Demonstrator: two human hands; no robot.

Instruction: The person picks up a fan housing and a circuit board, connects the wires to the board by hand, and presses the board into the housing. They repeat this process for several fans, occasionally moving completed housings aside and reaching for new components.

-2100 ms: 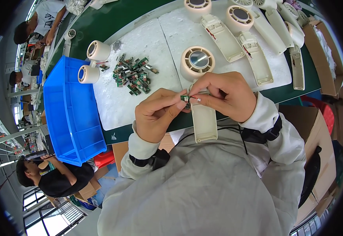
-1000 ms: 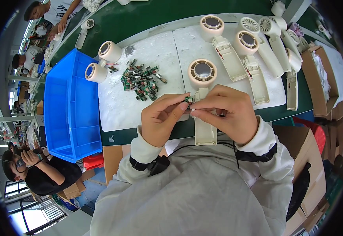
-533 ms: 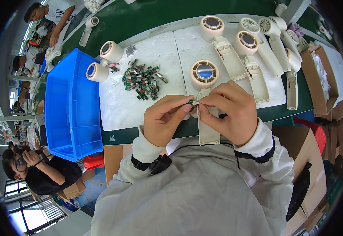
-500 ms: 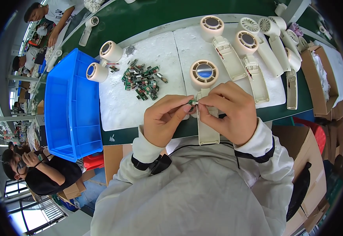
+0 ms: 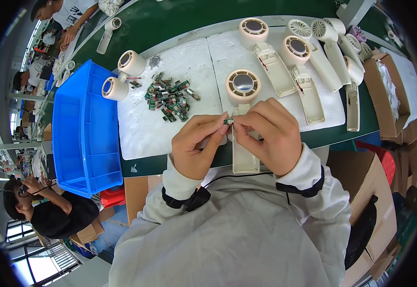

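Green, small circuit board (image 5: 228,121): grips it in left hand (image 5: 193,147), pinches at its right end with right hand (image 5: 274,136), near front edge of white foam sheet (image 5: 144,131); has open room toward blue oblong plastic bin (image 5: 105,165).

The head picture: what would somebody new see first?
Probably the big blue bin at the left, beside the white mat. Next, perhaps, the pile of green circuit boards on that mat's left part. Then, mid-picture, the left hand pinching a small board, with the right hand close beside it.
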